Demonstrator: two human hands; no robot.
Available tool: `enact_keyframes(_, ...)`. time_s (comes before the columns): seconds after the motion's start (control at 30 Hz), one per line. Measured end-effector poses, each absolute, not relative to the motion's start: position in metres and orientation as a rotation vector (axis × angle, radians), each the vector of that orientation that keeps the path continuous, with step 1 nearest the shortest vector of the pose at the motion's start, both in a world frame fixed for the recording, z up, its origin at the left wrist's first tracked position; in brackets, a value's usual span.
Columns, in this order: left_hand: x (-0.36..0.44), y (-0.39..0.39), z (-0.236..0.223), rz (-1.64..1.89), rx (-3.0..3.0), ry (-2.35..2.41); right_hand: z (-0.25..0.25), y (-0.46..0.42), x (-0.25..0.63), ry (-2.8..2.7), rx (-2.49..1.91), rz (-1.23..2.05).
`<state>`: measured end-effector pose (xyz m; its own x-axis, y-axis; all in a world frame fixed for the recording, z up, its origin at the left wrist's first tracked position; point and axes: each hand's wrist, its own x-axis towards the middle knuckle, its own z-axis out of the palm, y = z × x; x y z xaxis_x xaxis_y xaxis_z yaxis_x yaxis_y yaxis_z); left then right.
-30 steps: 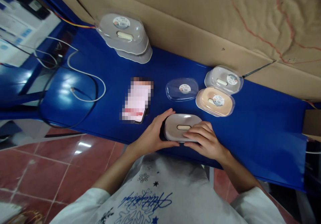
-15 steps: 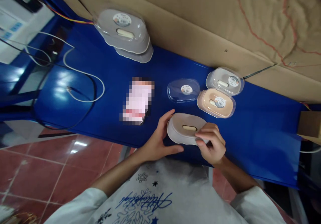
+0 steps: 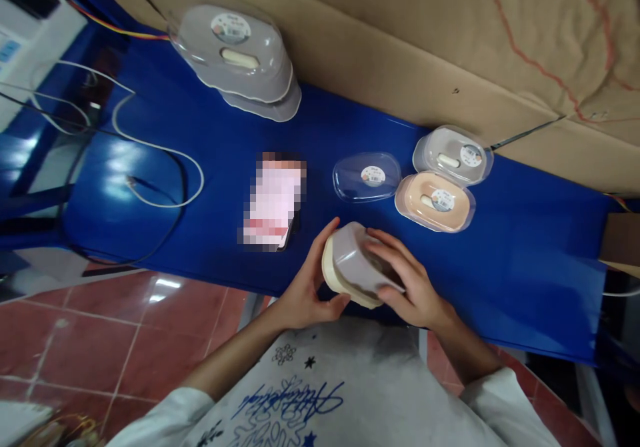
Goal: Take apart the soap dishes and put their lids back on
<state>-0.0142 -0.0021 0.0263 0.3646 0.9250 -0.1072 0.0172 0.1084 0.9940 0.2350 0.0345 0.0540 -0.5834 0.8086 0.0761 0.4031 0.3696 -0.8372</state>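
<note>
Near the front edge of the blue table, a small grey plastic box (image 3: 347, 255) with a cream rim or base is tipped on its side between my hands. The fingers and thumb of my left hand (image 3: 315, 287) curl around its cream end. Across the grey body lies my right hand (image 3: 407, 277), fingers over the top and thumb below; it hides part of the box. Just beyond, a clear lid (image 3: 355, 183) with a round label lies flat. To its right sit a peach lidded box (image 3: 417, 193) and a grey lidded box (image 3: 436, 148), touching or almost touching.
Larger grey lidded boxes (image 3: 205, 60) are stacked at the back left. A phone with a blurred screen (image 3: 273, 200) lies left of my hands. Cables (image 3: 165, 147) loop across the table's left end. Brown cardboard (image 3: 360, 33) borders the back edge.
The grey box has turned from flat, slotted top up, to tipped with its cream rim showing. My right hand has shifted from pinching its right end to spreading over its body.
</note>
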Motion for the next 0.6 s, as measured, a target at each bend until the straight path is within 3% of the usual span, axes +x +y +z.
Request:
enact_keyframes(0.3,-0.059,-0.031,0.032,0.453,1.891,1.244,0.055,0.061,0.25,-2.498,-0.946,0.84)
enact_keyframes(0.6,-0.064,-0.04,0.028,0.647,2.306,1.307,0.066,0.088,0.215,-2.676,-0.974,0.662)
